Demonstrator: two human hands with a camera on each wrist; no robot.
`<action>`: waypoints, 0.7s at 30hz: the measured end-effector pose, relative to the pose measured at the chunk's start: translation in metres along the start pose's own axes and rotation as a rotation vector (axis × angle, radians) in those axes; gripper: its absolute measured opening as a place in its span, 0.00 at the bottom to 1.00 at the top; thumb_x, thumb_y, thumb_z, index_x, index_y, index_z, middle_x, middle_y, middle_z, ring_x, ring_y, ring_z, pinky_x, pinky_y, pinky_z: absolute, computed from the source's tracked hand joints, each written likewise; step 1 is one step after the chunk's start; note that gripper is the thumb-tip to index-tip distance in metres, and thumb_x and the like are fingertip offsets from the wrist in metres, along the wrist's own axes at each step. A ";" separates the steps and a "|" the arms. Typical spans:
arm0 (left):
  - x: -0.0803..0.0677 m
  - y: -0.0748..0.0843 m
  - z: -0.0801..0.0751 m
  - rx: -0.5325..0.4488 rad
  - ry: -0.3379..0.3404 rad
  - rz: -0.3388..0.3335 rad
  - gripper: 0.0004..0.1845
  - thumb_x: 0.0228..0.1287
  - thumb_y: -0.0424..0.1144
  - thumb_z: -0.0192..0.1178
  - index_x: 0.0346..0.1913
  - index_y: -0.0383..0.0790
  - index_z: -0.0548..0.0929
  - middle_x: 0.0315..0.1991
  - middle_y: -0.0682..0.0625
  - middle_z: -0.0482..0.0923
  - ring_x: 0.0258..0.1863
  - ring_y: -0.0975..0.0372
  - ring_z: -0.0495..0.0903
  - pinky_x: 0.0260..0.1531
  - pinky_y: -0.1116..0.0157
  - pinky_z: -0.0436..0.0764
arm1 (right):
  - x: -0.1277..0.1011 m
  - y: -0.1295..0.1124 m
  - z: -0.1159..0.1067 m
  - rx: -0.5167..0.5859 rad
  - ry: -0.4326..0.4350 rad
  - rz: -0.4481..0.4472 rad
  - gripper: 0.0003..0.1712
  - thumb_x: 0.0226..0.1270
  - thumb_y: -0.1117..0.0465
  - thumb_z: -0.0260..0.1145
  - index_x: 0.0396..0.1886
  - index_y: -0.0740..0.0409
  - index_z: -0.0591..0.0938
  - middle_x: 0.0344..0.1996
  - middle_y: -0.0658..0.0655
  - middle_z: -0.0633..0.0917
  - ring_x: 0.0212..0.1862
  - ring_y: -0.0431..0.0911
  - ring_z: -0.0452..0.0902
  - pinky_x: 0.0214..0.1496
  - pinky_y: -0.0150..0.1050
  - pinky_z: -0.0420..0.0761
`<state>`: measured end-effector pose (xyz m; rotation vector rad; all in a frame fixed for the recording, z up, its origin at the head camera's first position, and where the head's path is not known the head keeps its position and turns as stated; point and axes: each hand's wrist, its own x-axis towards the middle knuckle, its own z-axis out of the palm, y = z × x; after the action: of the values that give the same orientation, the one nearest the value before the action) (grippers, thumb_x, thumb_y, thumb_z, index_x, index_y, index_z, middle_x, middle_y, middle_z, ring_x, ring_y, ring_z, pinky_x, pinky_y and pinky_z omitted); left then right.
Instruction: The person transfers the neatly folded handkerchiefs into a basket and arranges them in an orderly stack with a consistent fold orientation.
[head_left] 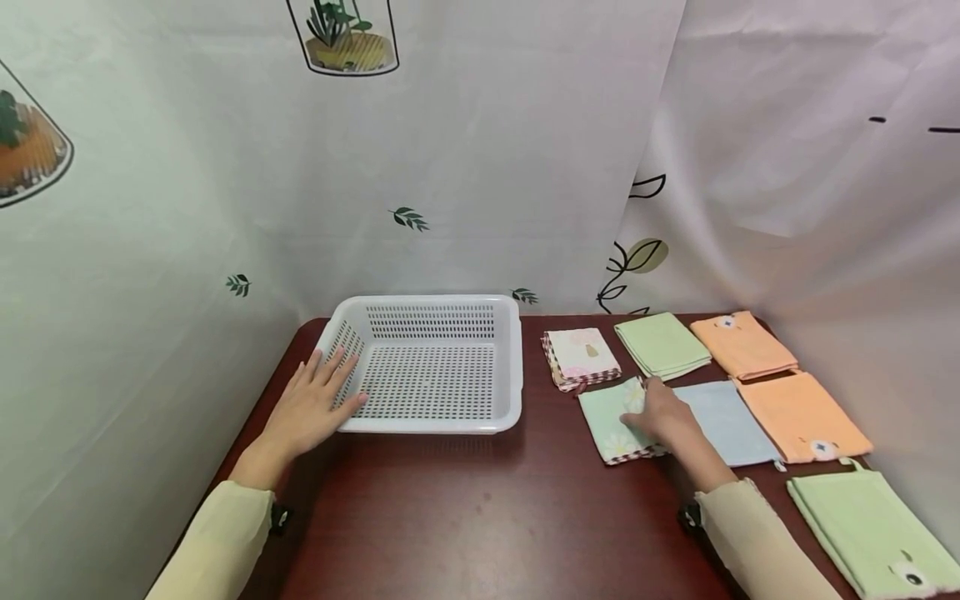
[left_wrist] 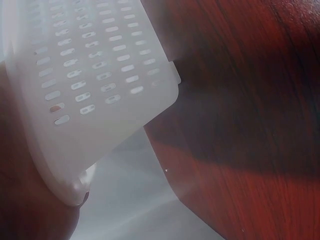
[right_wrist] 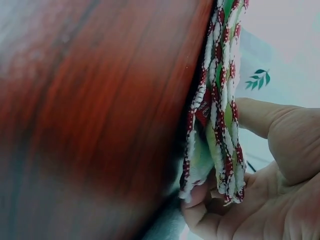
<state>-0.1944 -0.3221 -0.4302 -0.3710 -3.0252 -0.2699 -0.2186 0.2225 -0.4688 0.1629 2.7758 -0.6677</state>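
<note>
My left hand [head_left: 333, 385] lies flat with straight fingers on the front left corner of a white perforated basket [head_left: 442, 423]. The left wrist view shows that basket's wall [left_wrist: 90, 75] close up over the dark red table [left_wrist: 240, 100]. My right hand [head_left: 647, 410] grips a folded pale green floral cloth [head_left: 609, 421] to the right of the basket. In the right wrist view, the cloth's red and white trimmed edges [right_wrist: 217, 100] sit between my thumb and curled fingers [right_wrist: 197, 212].
More folded cloths lie at the right: a pink and white one [head_left: 581, 357], a green one [head_left: 662, 343], two orange ones [head_left: 742, 343] [head_left: 802, 415], a light blue one [head_left: 731, 425], and a green one [head_left: 870, 533] at the front right. Curtains close off the back and sides.
</note>
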 end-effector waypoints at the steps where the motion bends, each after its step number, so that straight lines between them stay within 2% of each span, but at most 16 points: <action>1: 0.000 0.000 0.000 0.000 -0.001 -0.001 0.43 0.73 0.65 0.49 0.80 0.41 0.58 0.80 0.36 0.52 0.79 0.36 0.40 0.75 0.37 0.42 | 0.000 0.000 0.000 0.004 0.000 0.001 0.46 0.65 0.53 0.72 0.66 0.81 0.59 0.60 0.83 0.70 0.59 0.74 0.71 0.57 0.63 0.77; 9: 0.000 0.000 0.001 0.009 0.006 0.007 0.43 0.73 0.65 0.49 0.80 0.41 0.58 0.79 0.36 0.53 0.79 0.36 0.41 0.74 0.36 0.45 | -0.001 0.001 -0.002 0.006 -0.026 0.021 0.53 0.65 0.51 0.71 0.69 0.85 0.54 0.59 0.87 0.70 0.59 0.75 0.71 0.58 0.62 0.76; 17: 0.001 0.001 0.000 -0.004 0.000 0.004 0.43 0.73 0.64 0.50 0.80 0.40 0.58 0.79 0.35 0.53 0.79 0.36 0.41 0.74 0.36 0.44 | -0.004 0.004 -0.003 -0.035 -0.031 -0.007 0.48 0.64 0.48 0.70 0.61 0.88 0.64 0.52 0.83 0.75 0.50 0.68 0.77 0.52 0.58 0.78; 21: 0.001 0.000 0.000 -0.005 0.004 0.004 0.43 0.73 0.64 0.51 0.79 0.40 0.59 0.79 0.35 0.53 0.79 0.36 0.41 0.75 0.37 0.43 | -0.003 0.006 -0.001 -0.029 -0.015 -0.019 0.46 0.64 0.49 0.70 0.60 0.87 0.65 0.52 0.83 0.76 0.51 0.70 0.77 0.53 0.60 0.78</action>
<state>-0.1950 -0.3218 -0.4301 -0.3770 -3.0197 -0.2774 -0.2151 0.2285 -0.4693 0.1258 2.7745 -0.6310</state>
